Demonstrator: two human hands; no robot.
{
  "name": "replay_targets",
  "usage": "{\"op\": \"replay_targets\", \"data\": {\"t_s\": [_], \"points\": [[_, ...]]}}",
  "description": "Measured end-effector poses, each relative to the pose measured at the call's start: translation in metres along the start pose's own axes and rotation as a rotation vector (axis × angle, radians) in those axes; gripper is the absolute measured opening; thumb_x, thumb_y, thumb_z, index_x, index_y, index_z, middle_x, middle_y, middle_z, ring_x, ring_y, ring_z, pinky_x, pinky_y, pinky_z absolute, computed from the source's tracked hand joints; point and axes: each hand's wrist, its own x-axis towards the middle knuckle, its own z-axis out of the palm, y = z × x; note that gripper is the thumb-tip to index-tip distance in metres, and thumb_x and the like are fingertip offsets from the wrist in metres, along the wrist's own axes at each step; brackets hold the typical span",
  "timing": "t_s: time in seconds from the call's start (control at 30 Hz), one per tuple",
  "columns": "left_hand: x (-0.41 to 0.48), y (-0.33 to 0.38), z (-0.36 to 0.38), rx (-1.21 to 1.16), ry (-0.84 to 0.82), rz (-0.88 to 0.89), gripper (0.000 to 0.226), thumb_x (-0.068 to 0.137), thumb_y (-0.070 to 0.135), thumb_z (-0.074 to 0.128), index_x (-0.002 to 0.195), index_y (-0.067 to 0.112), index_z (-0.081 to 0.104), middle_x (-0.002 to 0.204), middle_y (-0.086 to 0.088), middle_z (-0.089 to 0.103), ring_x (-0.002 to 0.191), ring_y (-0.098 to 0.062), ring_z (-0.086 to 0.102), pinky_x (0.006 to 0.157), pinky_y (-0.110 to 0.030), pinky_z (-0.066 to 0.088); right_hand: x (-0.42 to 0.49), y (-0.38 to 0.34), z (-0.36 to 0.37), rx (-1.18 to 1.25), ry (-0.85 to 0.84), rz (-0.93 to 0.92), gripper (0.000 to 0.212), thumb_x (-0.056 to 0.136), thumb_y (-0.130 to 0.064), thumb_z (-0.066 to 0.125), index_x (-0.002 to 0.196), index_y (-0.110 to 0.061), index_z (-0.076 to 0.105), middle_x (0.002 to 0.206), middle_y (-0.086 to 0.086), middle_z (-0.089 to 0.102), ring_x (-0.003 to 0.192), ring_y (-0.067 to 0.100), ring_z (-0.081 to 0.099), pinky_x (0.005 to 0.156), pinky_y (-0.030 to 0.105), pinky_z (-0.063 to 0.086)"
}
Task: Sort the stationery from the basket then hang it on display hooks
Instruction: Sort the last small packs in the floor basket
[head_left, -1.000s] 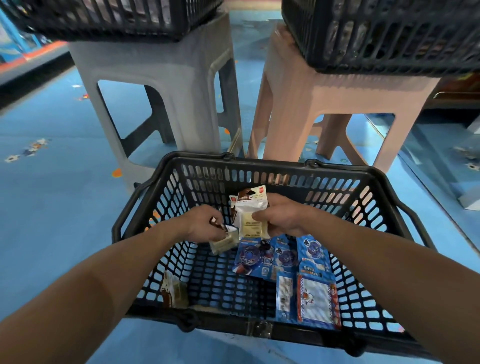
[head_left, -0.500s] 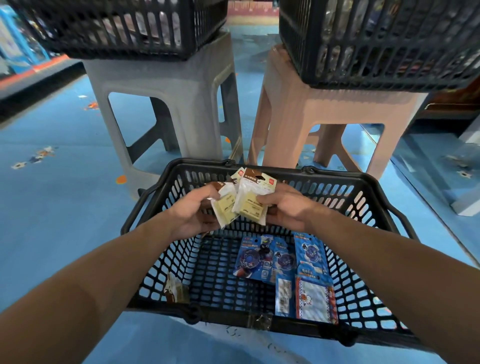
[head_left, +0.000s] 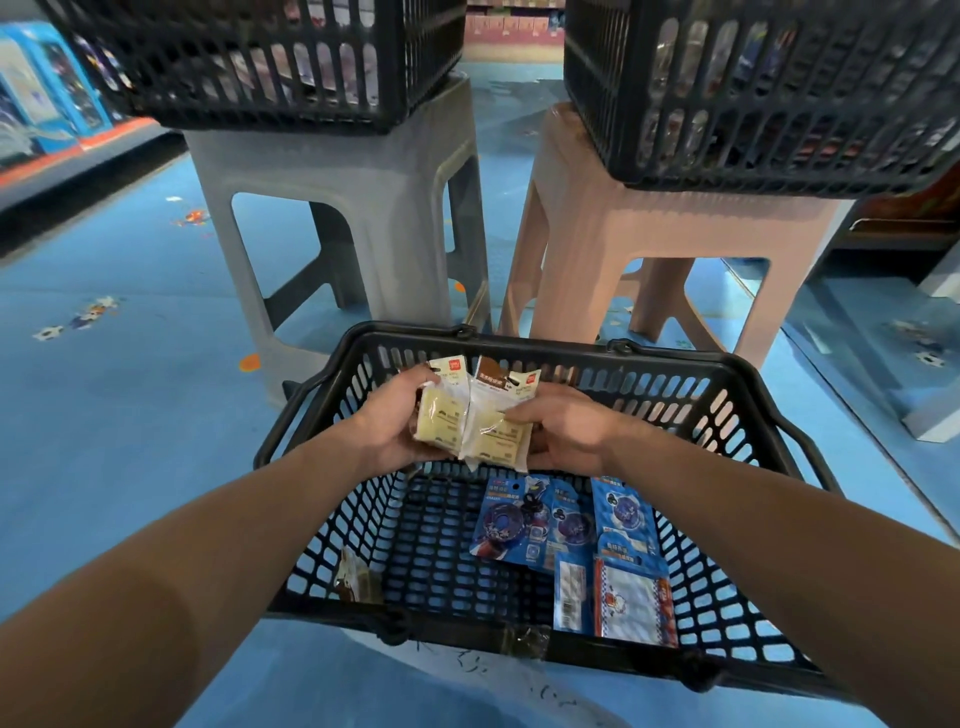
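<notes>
A black plastic basket (head_left: 743, 374) stands on the blue floor in front of me. Over its far half my left hand (head_left: 389, 431) grips a clear packet of yellow sticky notes (head_left: 441, 421). My right hand (head_left: 561, 431) pinches a second packet of yellow notes with a brown header (head_left: 496, 431). The two packets touch side by side. In the basket lie several blue carded stationery packs (head_left: 511, 530), a white and red notepad pack (head_left: 631, 603), and one small brown packet (head_left: 356, 579) at the near left corner.
Behind the basket stand a grey stool (head_left: 363, 208) and a pink stool (head_left: 649, 228), each carrying a black basket: one at top left (head_left: 270, 67), one at top right (head_left: 753, 93). Display shelving (head_left: 47, 104) runs along the far left. Blue floor lies to both sides.
Both hands have risen out of the basket with their packets and brought them together. The left packet, picked from the basket floor, now stands upright beside the right one.
</notes>
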Motion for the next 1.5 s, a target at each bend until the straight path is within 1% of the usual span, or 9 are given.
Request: {"op": "replay_targets", "data": {"t_s": [0.1,0.27,0.53,0.67,0.8,0.97,1.3,1.4,1.5], "points": [[0.005,-0.003,-0.004,0.088,0.04,0.006,0.034,0.099,0.027,0.05,0.129,0.014,0.062,0.114,-0.019,0.075,0.114,-0.038,0.067,0.09,-0.048,0.055,0.001,0.0,-0.002,-0.052,0.078,-0.061,0.019,0.1,-0.001,0.055,0.116,-0.011,0.058,0.114,0.013,0.073,0.105,0.029,0.07,0.082,0.042,0.058],[0.004,-0.004,-0.006,0.256,0.029,0.023,0.029,0.102,0.027,0.051,0.123,0.015,0.067,0.108,-0.015,0.077,0.103,-0.032,0.074,0.085,-0.044,0.057,0.006,-0.001,-0.007,-0.034,0.044,-0.165,0.035,0.099,-0.001,0.056,0.133,-0.009,0.059,0.124,0.013,0.072,0.116,0.032,0.068,0.101,0.052,0.052],[-0.007,-0.002,0.006,0.304,-0.09,0.056,0.038,0.104,0.046,0.051,0.121,0.019,0.071,0.113,-0.01,0.077,0.106,-0.03,0.073,0.092,-0.049,0.057,0.007,0.002,0.021,-0.004,0.101,-0.09,0.028,0.097,-0.002,0.063,0.125,-0.007,0.063,0.116,0.014,0.074,0.103,0.028,0.073,0.075,0.038,0.063],[-0.006,-0.005,0.008,0.242,-0.044,0.006,0.055,0.109,0.054,0.027,0.127,0.017,0.063,0.114,-0.012,0.076,0.107,-0.031,0.073,0.089,-0.047,0.058,0.011,0.006,0.025,-0.071,0.16,-0.071,0.022,0.095,-0.007,0.068,0.116,-0.007,0.06,0.11,0.012,0.074,0.098,0.026,0.074,0.085,0.042,0.062],[-0.005,-0.005,0.01,0.259,-0.057,0.002,0.048,0.106,0.05,0.042,0.127,0.013,0.063,0.119,-0.014,0.074,0.108,-0.03,0.073,0.08,-0.042,0.06,0.016,0.01,0.026,-0.26,0.242,-0.098,0.028,0.093,-0.018,0.074,0.114,-0.014,0.056,0.109,0.008,0.073,0.095,0.021,0.074,0.087,0.04,0.061],[0.0,-0.01,0.014,0.335,0.053,0.063,0.025,0.11,0.032,0.045,0.117,0.014,0.061,0.115,-0.016,0.072,0.087,-0.025,0.072,0.063,-0.036,0.059,0.018,0.014,0.026,-0.316,0.174,-0.077,0.033,0.091,-0.027,0.076,0.119,-0.017,0.061,0.108,0.004,0.075,0.095,0.018,0.075,0.086,0.039,0.062],[0.003,-0.012,0.016,0.298,0.096,0.196,0.022,0.11,0.027,0.044,0.104,0.014,0.06,0.097,-0.013,0.072,0.08,-0.024,0.072,0.062,-0.035,0.06,0.023,0.02,0.022,-0.303,-0.067,-0.009,0.052,0.078,-0.028,0.086,0.124,-0.019,0.064,0.109,0.002,0.076,0.101,0.02,0.07,0.078,0.034,0.053],[0.005,-0.018,0.014,0.45,0.063,0.196,0.023,0.11,0.027,0.043,0.108,0.013,0.061,0.093,-0.01,0.068,0.078,-0.022,0.067,0.063,-0.035,0.056,0.024,0.023,0.02,-0.348,-0.118,0.05,0.039,0.084,-0.017,0.082,0.119,-0.015,0.066,0.103,0.005,0.074,0.09,0.02,0.068,0.064,0.03,0.051],[0.013,-0.023,0.005,0.919,0.081,0.297,0.021,0.109,0.028,0.042,0.116,0.016,0.058,0.1,-0.007,0.065,0.084,-0.021,0.06,0.067,-0.032,0.05,0.028,0.029,0.02,-0.499,-0.066,0.088,0.042,0.082,-0.019,0.083,0.119,-0.016,0.065,0.113,0.007,0.074,0.103,0.025,0.07,0.072,0.032,0.055]]}}
